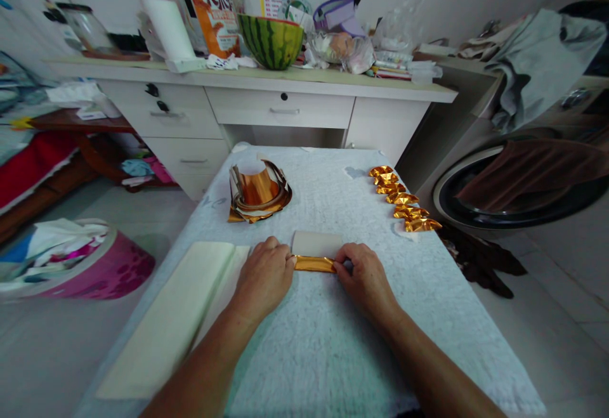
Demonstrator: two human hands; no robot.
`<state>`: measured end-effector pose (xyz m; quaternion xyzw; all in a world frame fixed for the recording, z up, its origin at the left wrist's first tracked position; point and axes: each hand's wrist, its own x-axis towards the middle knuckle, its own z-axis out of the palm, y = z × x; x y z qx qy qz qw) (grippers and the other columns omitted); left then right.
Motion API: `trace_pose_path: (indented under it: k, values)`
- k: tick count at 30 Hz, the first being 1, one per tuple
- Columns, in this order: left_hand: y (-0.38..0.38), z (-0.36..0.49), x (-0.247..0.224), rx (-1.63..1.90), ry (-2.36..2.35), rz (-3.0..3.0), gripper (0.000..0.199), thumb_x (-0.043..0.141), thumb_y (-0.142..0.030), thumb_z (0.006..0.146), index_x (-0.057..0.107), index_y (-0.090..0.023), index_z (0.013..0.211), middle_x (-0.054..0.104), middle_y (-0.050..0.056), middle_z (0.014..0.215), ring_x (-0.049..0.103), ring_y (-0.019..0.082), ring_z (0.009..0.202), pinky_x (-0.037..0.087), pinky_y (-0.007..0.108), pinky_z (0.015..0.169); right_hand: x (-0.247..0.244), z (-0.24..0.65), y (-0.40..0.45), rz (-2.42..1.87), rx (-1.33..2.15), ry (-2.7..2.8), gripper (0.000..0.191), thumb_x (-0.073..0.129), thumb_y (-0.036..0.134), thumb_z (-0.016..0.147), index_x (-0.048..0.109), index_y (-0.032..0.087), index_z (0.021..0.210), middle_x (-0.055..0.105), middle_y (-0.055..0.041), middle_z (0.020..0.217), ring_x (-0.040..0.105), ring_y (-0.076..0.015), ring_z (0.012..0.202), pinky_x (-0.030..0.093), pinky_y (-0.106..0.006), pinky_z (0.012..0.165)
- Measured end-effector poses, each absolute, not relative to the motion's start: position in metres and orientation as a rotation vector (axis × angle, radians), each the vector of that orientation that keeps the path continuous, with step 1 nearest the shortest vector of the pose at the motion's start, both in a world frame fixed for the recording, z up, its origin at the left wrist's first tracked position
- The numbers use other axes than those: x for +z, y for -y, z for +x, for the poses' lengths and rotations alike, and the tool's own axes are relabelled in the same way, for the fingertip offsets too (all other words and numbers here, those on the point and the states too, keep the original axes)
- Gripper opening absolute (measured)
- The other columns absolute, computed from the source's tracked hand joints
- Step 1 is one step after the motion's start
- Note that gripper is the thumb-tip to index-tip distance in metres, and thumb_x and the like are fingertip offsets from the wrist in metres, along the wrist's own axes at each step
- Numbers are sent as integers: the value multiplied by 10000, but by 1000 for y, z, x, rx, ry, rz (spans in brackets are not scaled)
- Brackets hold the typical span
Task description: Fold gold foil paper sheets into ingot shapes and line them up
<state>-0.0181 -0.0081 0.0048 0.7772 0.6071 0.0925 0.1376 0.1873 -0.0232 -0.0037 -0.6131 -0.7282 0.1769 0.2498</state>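
A narrow folded strip of gold foil paper [314,264] lies across the middle of the cloth-covered table, with a pale grey sheet part [318,242] sticking out behind it. My left hand [267,272] pinches the strip's left end. At the right end, my right hand [365,278] grips it between thumb and fingers. Beyond my left hand stands a curled stack of gold foil sheets [259,188]. Several folded gold foil pieces [402,198] sit in a row at the table's right edge.
A stack of cream paper [176,304] lies under and left of my left forearm. Behind the table is a white desk [285,106] bearing a cut watermelon [272,40]. A pink bin [114,266] stands left, a washing machine [469,180] right.
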Motion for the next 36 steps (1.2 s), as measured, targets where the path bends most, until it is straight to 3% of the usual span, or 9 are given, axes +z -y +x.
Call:
trace_pose_path:
  k: [29, 36]
  values:
    - [13, -8, 8, 104, -1927, 2331, 239, 428, -276, 916, 630, -162, 860, 573, 86, 887, 566, 227, 856, 422, 356, 824, -3, 185, 25, -1680, 443, 1990, 102, 595, 105, 780, 578, 192, 731, 600, -10, 742, 514, -180, 757, 362, -288, 702]
    - [14, -8, 5, 300, -1933, 2276, 112, 527, -245, 872, 529, -176, 961, 579, 53, 911, 541, 216, 866, 411, 323, 775, -11, 187, 24, -1650, 426, 1897, 164, 595, 105, 761, 531, 178, 893, 558, -50, 898, 509, -203, 837, 409, -322, 763]
